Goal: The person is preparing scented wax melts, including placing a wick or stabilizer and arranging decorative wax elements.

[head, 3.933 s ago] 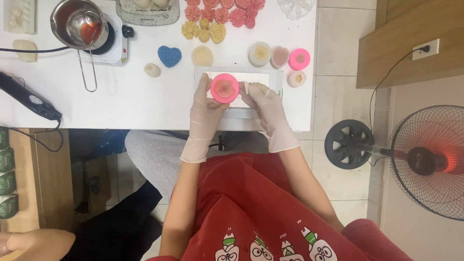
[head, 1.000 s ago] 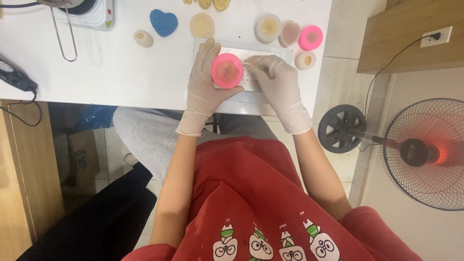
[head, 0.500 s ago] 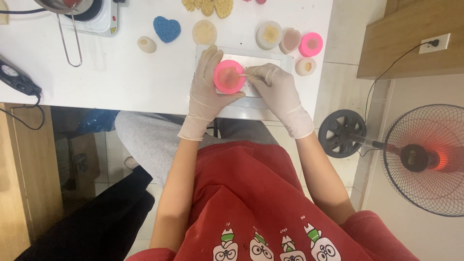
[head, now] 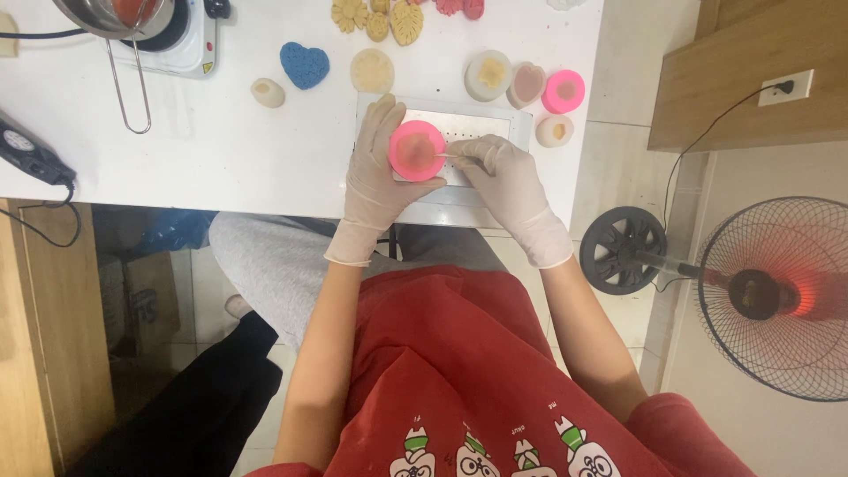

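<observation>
Head view: the left hand (head: 375,172), in a pale glove, curls its fingers around a round pink mould (head: 417,151) and holds it over a white perforated tray (head: 477,124) at the near edge of the white table (head: 212,150). The right hand (head: 505,181), gloved too, sits at 3 o'clock of the mould, its fingertips pinched shut on a thin stick (head: 444,155) whose tip reaches the mould's brownish middle.

From the mould, a second pink mould (head: 564,91) lies at 2 o'clock, with a small cream mould (head: 555,131) just below it. A heart-shaped mould (head: 528,85) and a pale round mould (head: 488,76) sit near 1 o'clock. A blue heart (head: 304,64) lies at 10 o'clock, a round tan piece (head: 373,71) at 11 o'clock. A metal pan (head: 115,18) rests on a white hotplate (head: 190,40) far toward 10 o'clock. A fan (head: 777,296) stands on the floor at 4 o'clock.
</observation>
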